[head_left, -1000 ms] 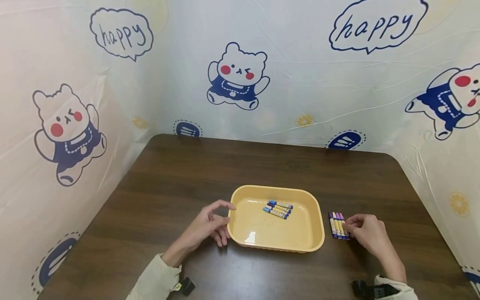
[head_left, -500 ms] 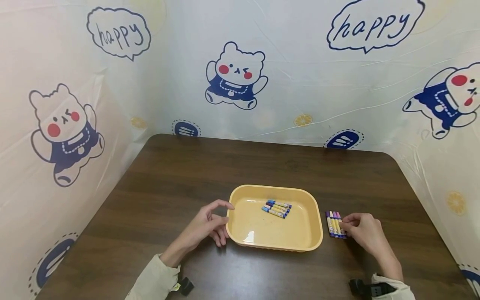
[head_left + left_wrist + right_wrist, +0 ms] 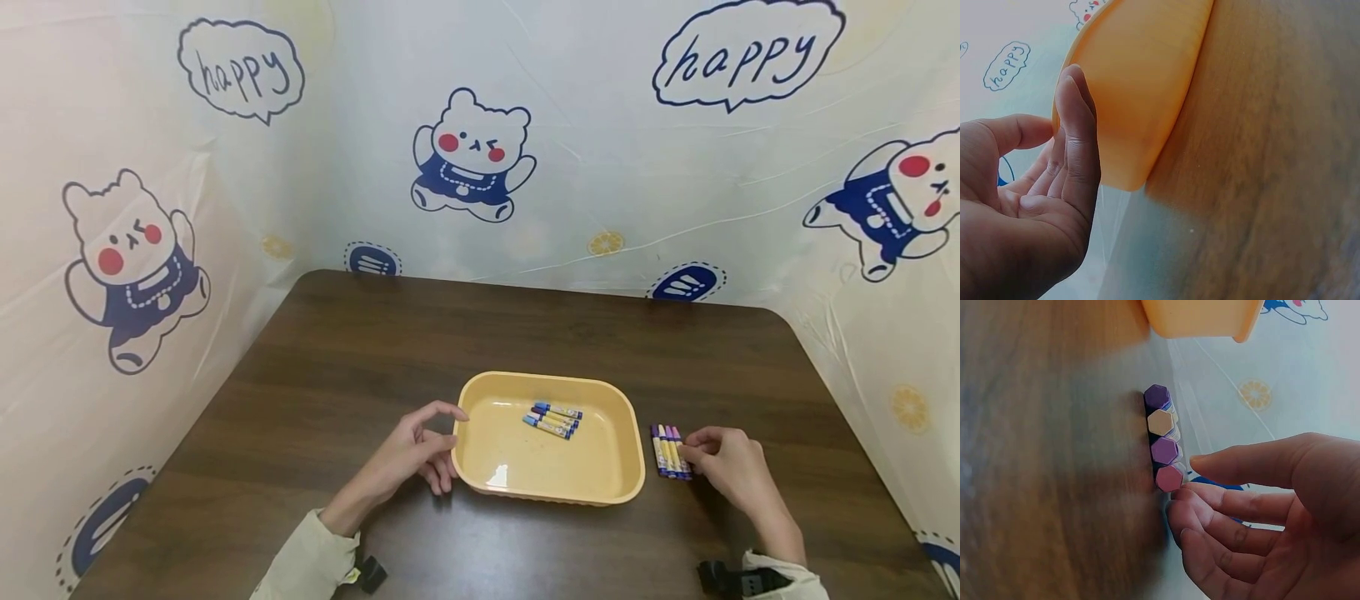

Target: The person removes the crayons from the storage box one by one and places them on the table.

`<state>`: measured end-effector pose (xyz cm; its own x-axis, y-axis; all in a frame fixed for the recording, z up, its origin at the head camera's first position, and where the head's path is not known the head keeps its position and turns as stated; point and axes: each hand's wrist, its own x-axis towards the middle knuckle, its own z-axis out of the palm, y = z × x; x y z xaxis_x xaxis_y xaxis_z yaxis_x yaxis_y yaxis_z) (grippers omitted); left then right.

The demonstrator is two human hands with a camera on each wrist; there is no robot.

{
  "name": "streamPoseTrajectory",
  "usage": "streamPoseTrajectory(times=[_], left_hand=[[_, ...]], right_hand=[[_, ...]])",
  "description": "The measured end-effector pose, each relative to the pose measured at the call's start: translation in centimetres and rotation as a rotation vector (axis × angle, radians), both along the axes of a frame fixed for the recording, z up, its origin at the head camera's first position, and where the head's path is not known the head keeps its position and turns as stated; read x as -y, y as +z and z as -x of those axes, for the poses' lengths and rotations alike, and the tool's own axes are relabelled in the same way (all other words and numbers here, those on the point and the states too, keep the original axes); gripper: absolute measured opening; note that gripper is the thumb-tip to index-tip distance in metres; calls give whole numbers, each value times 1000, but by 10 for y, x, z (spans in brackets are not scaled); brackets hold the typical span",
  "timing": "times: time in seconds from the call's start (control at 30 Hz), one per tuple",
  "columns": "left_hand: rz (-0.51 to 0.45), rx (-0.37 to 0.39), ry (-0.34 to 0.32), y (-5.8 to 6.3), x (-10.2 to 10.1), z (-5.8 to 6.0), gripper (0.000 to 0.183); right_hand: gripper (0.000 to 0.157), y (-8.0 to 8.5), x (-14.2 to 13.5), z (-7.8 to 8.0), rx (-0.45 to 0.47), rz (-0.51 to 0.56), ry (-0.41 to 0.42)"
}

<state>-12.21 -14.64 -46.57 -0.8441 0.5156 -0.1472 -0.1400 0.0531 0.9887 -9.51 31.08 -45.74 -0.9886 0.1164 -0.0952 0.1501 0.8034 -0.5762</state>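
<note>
A yellow plastic tray (image 3: 525, 471) stands on the brown table, with several crayons (image 3: 553, 420) lying inside it. My left hand (image 3: 405, 450) pinches the tray's left rim between index finger and thumb, as the left wrist view also shows. To the right of the tray several more crayons (image 3: 667, 454) lie side by side in a tight row on the table. The fingertips of my right hand (image 3: 735, 468) touch the row's right end, beside the pink crayon (image 3: 1169, 478). In the right wrist view, thumb and index finger stay apart there.
The dark wood table (image 3: 337, 358) reaches back to a pale curtain (image 3: 570, 125) printed with bears, which surrounds it on the left, back and right. A gap of bare tabletop separates the tray from the crayon row.
Over the last second the crayon row has shifted slightly left towards the tray, and my right hand with it. My left hand and the tray have stayed put.
</note>
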Motion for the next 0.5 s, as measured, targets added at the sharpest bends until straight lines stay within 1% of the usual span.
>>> streamPoseTrajectory(times=[0.2, 0.3, 0.37, 0.5], left_hand=[[-2, 1, 6, 1, 1, 0, 37], [-11, 11, 7, 0, 2, 0, 38], [-18, 11, 3, 0, 2, 0, 39], [-35, 3, -9, -1, 1, 0, 39]], right_hand=[[10, 4, 3, 1, -51, -10, 15], [10, 7, 6, 0, -84, -23, 20], [10, 9, 10, 0, -123, -36, 22], [6, 15, 21, 0, -250, -67, 32]])
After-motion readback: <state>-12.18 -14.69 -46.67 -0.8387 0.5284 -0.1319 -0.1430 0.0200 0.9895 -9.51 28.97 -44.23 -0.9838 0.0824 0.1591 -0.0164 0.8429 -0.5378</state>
